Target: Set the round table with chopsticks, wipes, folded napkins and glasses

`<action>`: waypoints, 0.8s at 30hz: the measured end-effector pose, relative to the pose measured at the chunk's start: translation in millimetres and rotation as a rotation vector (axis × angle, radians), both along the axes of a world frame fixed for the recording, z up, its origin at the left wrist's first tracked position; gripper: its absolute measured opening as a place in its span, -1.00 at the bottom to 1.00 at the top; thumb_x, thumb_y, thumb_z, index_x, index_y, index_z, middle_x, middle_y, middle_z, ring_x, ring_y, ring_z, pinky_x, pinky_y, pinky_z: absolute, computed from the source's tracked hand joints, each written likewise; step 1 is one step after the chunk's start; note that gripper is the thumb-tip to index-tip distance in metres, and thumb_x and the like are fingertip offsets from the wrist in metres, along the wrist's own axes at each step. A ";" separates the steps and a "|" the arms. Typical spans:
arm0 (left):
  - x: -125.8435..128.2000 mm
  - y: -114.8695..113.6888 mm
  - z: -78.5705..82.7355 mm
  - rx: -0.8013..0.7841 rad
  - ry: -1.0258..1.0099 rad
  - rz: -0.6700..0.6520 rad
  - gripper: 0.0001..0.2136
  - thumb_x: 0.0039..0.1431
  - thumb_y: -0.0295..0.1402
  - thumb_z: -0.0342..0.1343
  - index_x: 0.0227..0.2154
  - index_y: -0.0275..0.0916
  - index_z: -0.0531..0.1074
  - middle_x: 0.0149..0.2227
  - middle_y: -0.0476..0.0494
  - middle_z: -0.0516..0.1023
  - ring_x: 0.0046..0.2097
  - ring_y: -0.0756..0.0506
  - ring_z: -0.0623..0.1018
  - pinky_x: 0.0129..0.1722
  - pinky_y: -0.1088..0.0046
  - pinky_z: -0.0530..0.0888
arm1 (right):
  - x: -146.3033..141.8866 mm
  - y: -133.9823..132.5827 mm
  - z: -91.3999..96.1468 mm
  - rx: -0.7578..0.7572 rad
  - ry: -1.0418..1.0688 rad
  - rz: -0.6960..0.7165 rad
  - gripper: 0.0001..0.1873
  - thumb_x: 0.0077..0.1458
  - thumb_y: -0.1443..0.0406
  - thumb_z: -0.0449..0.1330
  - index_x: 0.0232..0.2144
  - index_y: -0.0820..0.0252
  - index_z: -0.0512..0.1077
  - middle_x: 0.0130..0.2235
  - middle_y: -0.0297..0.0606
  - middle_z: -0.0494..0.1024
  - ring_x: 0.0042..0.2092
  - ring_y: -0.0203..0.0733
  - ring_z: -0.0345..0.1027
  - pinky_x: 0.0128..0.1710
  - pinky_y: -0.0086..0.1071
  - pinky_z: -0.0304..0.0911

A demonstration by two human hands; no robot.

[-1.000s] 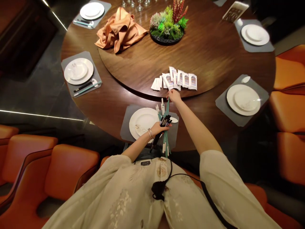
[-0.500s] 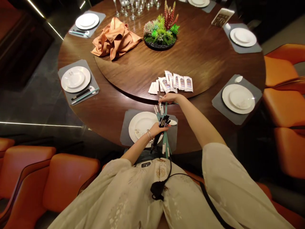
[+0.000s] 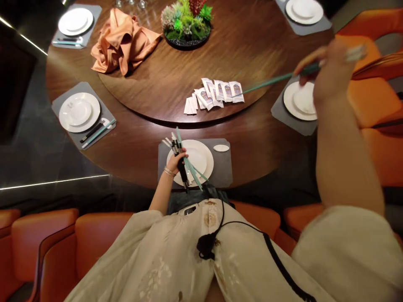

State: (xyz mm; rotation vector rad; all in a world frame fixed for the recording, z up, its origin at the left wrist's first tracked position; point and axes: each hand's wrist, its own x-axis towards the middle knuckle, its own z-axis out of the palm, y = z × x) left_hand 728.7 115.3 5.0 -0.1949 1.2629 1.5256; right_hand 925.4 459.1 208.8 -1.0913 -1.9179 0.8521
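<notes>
My left hand (image 3: 176, 162) is closed round a bundle of black and teal chopsticks (image 3: 181, 167), above the white plates (image 3: 204, 161) at the near place setting. Out to the right, blurred by motion, my right hand (image 3: 327, 71) grips teal chopsticks (image 3: 273, 80) with pale ends; how many is unclear. Their thin tips stretch left over the table toward the white packets (image 3: 217, 93). Beneath my right hand and forearm lie the right-hand plates (image 3: 299, 100), partly covered. A white spoon rest (image 3: 221, 148) lies on the near grey placemat (image 3: 225, 167).
A crumpled orange cloth (image 3: 122, 42) and a planter of succulents (image 3: 187, 25) stand on the raised round turntable (image 3: 252, 54). At the left setting, black and teal chopsticks (image 3: 98, 133) lie beside plates. Orange chairs (image 3: 103, 243) surround the table.
My right hand has left the bundle and swung far to the right and up, carrying teal chopsticks. My left hand has shifted left with the rest. The view has turned slightly.
</notes>
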 end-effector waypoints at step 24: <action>-41.2 -31.7 -4.9 0.035 -0.165 0.171 -0.85 0.07 -0.58 0.13 -0.35 -0.19 0.42 -0.43 0.07 0.42 -0.45 0.18 0.42 -0.67 0.83 0.17 | 89.7 -280.8 -303.3 -0.281 -1.148 0.182 -0.67 0.28 0.28 -0.05 0.05 0.26 0.25 0.00 0.06 0.41 -0.01 0.02 0.36 -0.09 -0.24 0.26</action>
